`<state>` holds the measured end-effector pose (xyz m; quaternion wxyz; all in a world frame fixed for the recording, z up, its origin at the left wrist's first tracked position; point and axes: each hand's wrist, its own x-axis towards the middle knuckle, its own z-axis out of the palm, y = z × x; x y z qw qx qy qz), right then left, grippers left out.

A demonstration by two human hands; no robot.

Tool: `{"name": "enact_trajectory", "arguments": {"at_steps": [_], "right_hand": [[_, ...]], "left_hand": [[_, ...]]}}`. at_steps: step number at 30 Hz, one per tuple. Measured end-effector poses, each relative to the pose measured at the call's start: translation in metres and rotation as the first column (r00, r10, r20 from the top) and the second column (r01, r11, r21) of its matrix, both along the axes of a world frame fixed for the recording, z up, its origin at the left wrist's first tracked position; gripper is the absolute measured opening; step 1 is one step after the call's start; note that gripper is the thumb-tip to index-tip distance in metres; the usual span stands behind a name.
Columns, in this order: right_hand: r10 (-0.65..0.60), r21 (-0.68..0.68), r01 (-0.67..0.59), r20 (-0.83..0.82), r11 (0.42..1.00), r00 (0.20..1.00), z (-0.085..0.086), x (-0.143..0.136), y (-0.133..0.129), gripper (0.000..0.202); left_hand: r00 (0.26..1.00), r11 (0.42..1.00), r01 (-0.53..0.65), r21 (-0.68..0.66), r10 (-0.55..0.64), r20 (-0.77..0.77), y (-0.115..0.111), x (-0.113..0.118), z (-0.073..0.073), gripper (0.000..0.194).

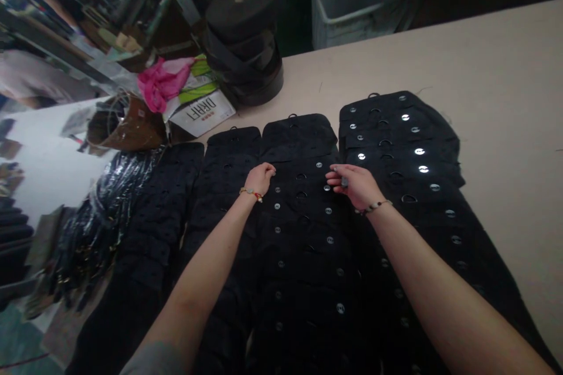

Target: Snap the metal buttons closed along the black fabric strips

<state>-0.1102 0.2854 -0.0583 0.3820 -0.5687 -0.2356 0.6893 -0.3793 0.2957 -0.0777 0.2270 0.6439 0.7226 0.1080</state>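
Rows of overlapping black fabric pieces (303,281) lie in front of me, many with round silver metal discs and black D-rings. My left hand (259,180) is at the left edge of the middle row, thumb and fingers pinched together; what they hold, if anything, is too small to make out. Over that row's right edge is my right hand (354,183), thumb and forefinger pinched and the other fingers curled loosely. A tiny shiny spot shows at its fingertips. A silver disc (319,164) lies between the hands, near a black D-ring (301,176).
Black webbing rolls (246,41) are stacked at the table's far edge. Beside them are a printed carton (202,114), a pink cloth (165,82) and a brown container (127,123). Plastic-wrapped black strips (101,222) lie left. A grey bin (347,0) stands beyond; other people are at far left.
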Motion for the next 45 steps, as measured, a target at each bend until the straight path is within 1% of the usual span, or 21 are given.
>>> {"name": "enact_trajectory", "arguments": {"at_steps": [3, 5, 7, 10, 13, 16, 20, 23, 29, 34, 36, 39, 41, 42, 44, 45], "right_hand": [[0.082, 0.051, -0.083, 0.015, 0.995, 0.997, -0.008, -0.005, 0.023, 0.016], [0.132, 0.058, -0.134, 0.034, 0.989, 0.991, -0.018, -0.005, 0.032, 0.015], [0.158, 0.054, -0.160, 0.040, 0.986, 0.987, -0.028, -0.003, 0.036, 0.015], [0.169, 0.071, -0.171, 0.036, 0.983, 0.985, -0.037, -0.002, 0.037, 0.013], [0.171, 0.079, -0.174, 0.054, 0.981, 0.984, -0.040, -0.003, 0.036, 0.013], [0.183, 0.073, -0.186, 0.051, 0.980, 0.982, -0.039, -0.004, 0.037, 0.014], [0.197, 0.070, -0.200, 0.045, 0.977, 0.979, -0.038, -0.003, 0.038, 0.014], [0.202, 0.068, -0.205, 0.056, 0.976, 0.978, -0.038, -0.003, 0.038, 0.014], [0.211, 0.064, -0.214, 0.053, 0.975, 0.976, -0.037, -0.003, 0.037, 0.014], [0.201, 0.069, -0.204, 0.045, 0.976, 0.978, -0.038, -0.003, 0.037, 0.015], [0.205, 0.069, -0.208, 0.039, 0.976, 0.978, -0.040, -0.003, 0.038, 0.015], [0.211, 0.073, -0.213, 0.034, 0.974, 0.977, -0.043, -0.003, 0.038, 0.015], [0.207, 0.079, -0.209, 0.032, 0.975, 0.978, -0.044, -0.002, 0.038, 0.015], [0.205, 0.081, -0.207, 0.032, 0.975, 0.978, -0.044, -0.002, 0.038, 0.015], [0.200, 0.081, -0.202, 0.031, 0.976, 0.979, -0.043, -0.002, 0.038, 0.016], [0.199, 0.080, -0.201, 0.027, 0.976, 0.980, -0.043, -0.002, 0.038, 0.016]], "left_hand": [[1.000, 0.999, -0.002, -0.040, 0.001, -0.014, 0.002, 0.002, 0.000, 0.016], [0.999, 0.998, 0.035, -0.054, -0.037, -0.027, 0.002, 0.000, 0.002, 0.016], [0.990, 0.990, 0.126, -0.058, -0.130, -0.062, 0.004, -0.002, 0.005, 0.016], [0.943, 0.961, 0.260, -0.092, -0.274, -0.187, 0.009, -0.003, 0.012, 0.018], [0.880, 0.924, 0.335, -0.187, -0.377, -0.289, 0.018, -0.002, 0.018, 0.021], [0.835, 0.876, 0.403, -0.266, -0.471, -0.284, 0.029, -0.003, 0.024, 0.020], [0.776, 0.804, 0.525, -0.278, -0.587, -0.232, 0.039, -0.006, 0.026, 0.020], [0.732, 0.758, 0.592, -0.275, -0.648, -0.212, 0.042, -0.008, 0.024, 0.022], [0.657, 0.705, 0.664, -0.249, -0.709, -0.256, 0.045, -0.012, 0.019, 0.020], [0.605, 0.624, 0.761, -0.177, -0.781, -0.155, 0.045, -0.017, 0.019, 0.022], [0.594, 0.611, 0.776, -0.159, -0.792, -0.140, 0.046, -0.019, 0.019, 0.023], [0.570, 0.592, 0.789, -0.167, -0.805, -0.164, 0.047, -0.023, 0.021, 0.024], [0.553, 0.590, 0.790, -0.169, -0.804, -0.220, 0.048, -0.023, 0.027, 0.022], [0.551, 0.598, 0.786, -0.156, -0.792, -0.263, 0.047, -0.021, 0.030, 0.020], [0.570, 0.630, 0.771, -0.094, -0.748, -0.341, 0.046, -0.007, 0.035, 0.020], [0.595, 0.650, 0.758, -0.047, -0.720, -0.357, 0.045, 0.004, 0.036, 0.022]]}}
